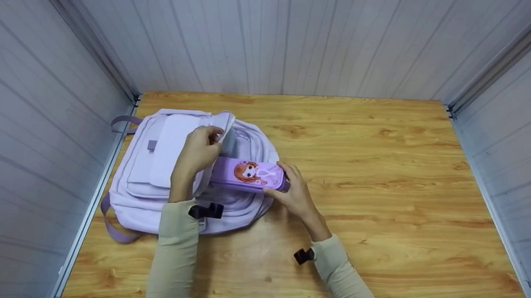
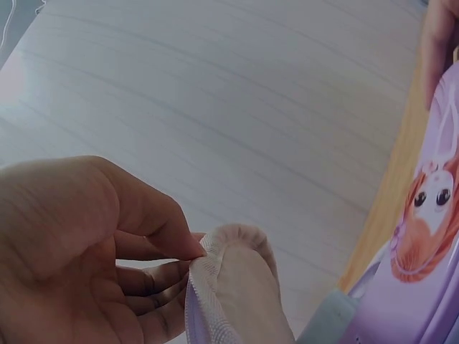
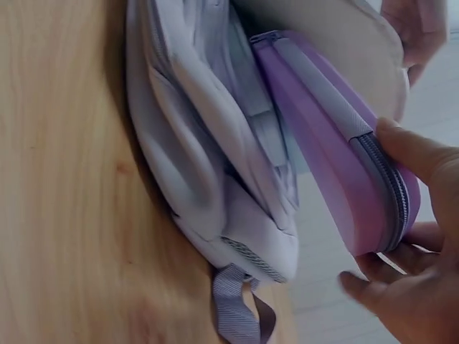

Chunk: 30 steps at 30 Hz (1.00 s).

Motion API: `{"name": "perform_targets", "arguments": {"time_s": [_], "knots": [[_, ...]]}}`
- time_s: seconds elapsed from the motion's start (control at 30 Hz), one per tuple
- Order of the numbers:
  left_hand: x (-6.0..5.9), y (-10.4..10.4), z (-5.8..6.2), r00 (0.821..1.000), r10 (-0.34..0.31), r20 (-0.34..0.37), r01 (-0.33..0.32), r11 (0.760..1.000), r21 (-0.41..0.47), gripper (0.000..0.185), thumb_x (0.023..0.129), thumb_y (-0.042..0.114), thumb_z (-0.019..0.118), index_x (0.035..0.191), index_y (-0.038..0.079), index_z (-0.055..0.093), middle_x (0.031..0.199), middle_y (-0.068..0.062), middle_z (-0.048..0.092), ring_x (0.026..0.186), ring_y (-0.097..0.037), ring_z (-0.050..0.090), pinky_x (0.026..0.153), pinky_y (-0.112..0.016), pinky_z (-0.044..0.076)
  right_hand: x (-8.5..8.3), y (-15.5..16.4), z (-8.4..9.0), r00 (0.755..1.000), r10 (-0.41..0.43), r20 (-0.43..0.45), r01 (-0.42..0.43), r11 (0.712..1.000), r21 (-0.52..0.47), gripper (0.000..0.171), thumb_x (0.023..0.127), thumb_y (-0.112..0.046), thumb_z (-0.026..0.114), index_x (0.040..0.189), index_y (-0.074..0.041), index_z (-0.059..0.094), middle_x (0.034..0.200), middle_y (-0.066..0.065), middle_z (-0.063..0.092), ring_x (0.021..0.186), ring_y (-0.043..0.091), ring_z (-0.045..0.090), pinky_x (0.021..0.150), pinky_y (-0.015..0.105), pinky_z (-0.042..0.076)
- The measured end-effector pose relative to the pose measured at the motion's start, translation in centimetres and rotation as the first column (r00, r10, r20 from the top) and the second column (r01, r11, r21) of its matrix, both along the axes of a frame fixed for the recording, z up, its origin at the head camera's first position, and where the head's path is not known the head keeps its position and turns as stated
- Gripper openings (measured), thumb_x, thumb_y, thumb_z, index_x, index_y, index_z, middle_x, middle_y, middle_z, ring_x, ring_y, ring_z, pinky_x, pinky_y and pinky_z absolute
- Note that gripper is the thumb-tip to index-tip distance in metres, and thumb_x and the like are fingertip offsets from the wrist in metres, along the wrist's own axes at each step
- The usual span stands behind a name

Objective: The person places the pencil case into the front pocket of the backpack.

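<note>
A pale lilac backpack (image 1: 157, 157) lies on the wooden table at the left, one compartment unzipped. My left hand (image 1: 200, 148) pinches the zippered edge of the raised flap (image 2: 240, 279) between thumb and fingers. In my right hand (image 1: 295, 190) is the outer end of a purple zippered pencil case (image 1: 264, 175) with a red-haired cartoon girl on top. The thumb and fingers grip it from both sides. Its other end is at the backpack's opening, where the flap partly hides it. In the right wrist view, the zipper (image 3: 391, 183) on the case's side looks shut.
Wood-grain table (image 1: 381, 172) extends to the right of the backpack. Pale panel walls (image 1: 279, 42) stand at the back and both sides. A strap (image 1: 116, 225) of the backpack lies near the left wall. Something pale grey-blue (image 1: 230, 140) shows inside the opening.
</note>
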State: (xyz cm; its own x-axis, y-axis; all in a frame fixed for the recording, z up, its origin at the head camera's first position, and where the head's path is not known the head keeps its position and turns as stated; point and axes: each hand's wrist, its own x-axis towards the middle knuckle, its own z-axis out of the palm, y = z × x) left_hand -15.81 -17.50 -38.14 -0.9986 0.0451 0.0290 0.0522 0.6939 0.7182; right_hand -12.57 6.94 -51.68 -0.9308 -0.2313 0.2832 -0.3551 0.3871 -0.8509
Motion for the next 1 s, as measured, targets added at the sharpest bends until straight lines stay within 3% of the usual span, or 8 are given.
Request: {"name": "perform_targets", "arguments": {"time_s": [0.3, 0.6, 1.0], "knots": [[-0.2, 0.4, 0.0, 1.0, -0.005, 0.017, 0.005, 1.0, 0.008, 0.038, 0.082, 0.002, 0.05, 0.117, -0.004, 0.064, 0.094, -0.012, 0.06, 0.086, -0.022, 0.052, 0.078, -0.033, 0.042, -0.4, -1.9, -0.7, 1.0, -0.003, -0.014, 0.004, 0.999, 0.052, 0.078, 0.074, -0.034, 0.08, 0.136, 0.001, 0.047, 0.132, 0.018, 0.052, 0.124, 0.033, 0.047, 0.108, 0.047, 0.033], [-0.3, 0.5, 0.0, 1.0, -0.015, 0.01, 0.014, 1.0, 0.003, 0.038, 0.081, 0.002, 0.05, 0.115, -0.004, 0.065, 0.093, -0.014, 0.062, 0.086, -0.024, 0.054, 0.078, -0.034, 0.043, -0.8, -3.6, -0.6, 1.0, 0.015, 0.006, -0.016, 0.999, 0.031, 0.078, 0.075, -0.034, 0.079, 0.136, 0.003, 0.046, 0.136, 0.02, 0.049, 0.127, 0.033, 0.046, 0.109, 0.047, 0.032], [-0.3, 0.3, 0.1, 1.0, 0.004, 0.025, -0.004, 1.0, 0.015, 0.037, 0.083, 0.003, 0.052, 0.118, -0.003, 0.064, 0.095, -0.013, 0.061, 0.086, -0.023, 0.054, 0.076, -0.033, 0.043, -1.2, -2.5, -1.4, 0.994, 0.09, 0.057, -0.09, 0.996, 0.001, 0.08, 0.076, -0.03, 0.079, 0.14, 0.0, 0.043, 0.141, 0.019, 0.046, 0.131, 0.031, 0.043, 0.11, 0.04, 0.034]]}}
